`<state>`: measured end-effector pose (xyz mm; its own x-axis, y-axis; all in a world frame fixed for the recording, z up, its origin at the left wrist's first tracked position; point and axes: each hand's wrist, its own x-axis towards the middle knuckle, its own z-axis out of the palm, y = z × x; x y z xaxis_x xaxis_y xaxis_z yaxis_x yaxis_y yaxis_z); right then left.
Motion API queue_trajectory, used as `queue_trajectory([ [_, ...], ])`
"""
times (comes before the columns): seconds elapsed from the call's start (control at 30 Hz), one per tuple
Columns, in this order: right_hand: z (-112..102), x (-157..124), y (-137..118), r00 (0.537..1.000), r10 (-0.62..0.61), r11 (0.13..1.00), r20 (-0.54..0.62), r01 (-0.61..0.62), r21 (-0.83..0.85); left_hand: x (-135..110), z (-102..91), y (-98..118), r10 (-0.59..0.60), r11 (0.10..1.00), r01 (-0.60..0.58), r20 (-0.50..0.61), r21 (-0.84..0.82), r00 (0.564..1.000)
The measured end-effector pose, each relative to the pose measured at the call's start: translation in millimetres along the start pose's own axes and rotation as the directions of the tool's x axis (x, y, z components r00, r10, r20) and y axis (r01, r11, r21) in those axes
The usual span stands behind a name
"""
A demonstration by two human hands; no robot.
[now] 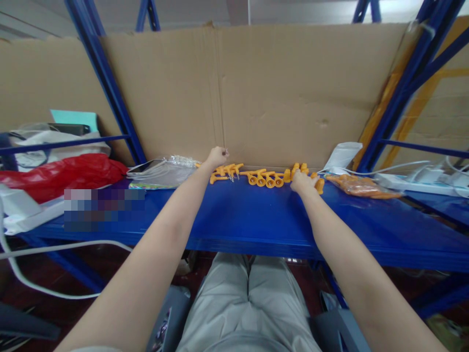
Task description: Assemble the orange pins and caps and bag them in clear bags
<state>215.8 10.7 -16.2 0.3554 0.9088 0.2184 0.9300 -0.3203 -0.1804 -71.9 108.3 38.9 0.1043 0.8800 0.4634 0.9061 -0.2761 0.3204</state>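
Bright above, dim below; soft focus; edges stretched.

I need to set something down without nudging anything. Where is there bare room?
Bare blue worktop lies between the left forearm and right forearm, in front of the yellow plastic pieces, and right of the right forearm, in front of the orange-filled bag. Crowded: the back along the cardboard panel, and the far left around the red plastic bag.

2 bare arms (166, 239) stretch forward, left fingers (221, 152) curled, right fingers (296, 180) lower, partly hidden
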Motion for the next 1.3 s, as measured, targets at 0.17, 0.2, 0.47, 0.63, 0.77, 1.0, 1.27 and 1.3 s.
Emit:
queue_trajectory([
  [0.17,0.6,-1.1,-0.7,0.998,-0.055,0.998,-0.014,0.055,0.040,-8.5,-20.8,11.7,0.012,0.984,-0.012,0.001,-0.177,1.000],
  [0.2,0.0,-1.9,-0.9,0.998,-0.057,0.997,-0.009,0.058,0.052,-12.8,-23.7,15.1,0.017,0.977,-0.010,0.032,-0.212,0.999],
  [0.47,-1.6,-4.3,-0.2,0.994,-0.105,0.987,0.011,0.103,0.122,-50.0,-7.6,23.9,0.064,0.914,0.007,0.160,-0.406,0.985],
  [0.63,1.6,-0.6,1.0,0.995,-0.094,0.988,0.031,0.089,0.129,-74.1,32.7,13.8,-0.012,0.973,0.055,0.189,-0.222,0.982],
  [0.77,4.7,3.2,3.8,0.994,-0.112,0.985,0.016,0.109,0.130,-85.7,48.1,13.6,0.032,0.996,-0.008,0.281,-0.088,0.959],
  [1.0,13.6,18.5,6.5,0.995,-0.100,0.982,-0.022,0.102,0.161,-81.8,49.1,10.7,0.104,0.994,-0.092,0.280,-0.058,0.954],
  [1.27,28.1,27.6,13.9,0.985,-0.077,0.988,-0.155,0.097,0.123,-90.6,29.7,13.7,0.178,0.947,-0.243,0.288,0.211,0.941],
  [1.3,30.2,29.0,15.5,0.980,-0.085,0.990,-0.181,0.104,0.099,-92.5,26.0,16.1,0.133,0.949,-0.211,0.310,0.233,0.941],
])
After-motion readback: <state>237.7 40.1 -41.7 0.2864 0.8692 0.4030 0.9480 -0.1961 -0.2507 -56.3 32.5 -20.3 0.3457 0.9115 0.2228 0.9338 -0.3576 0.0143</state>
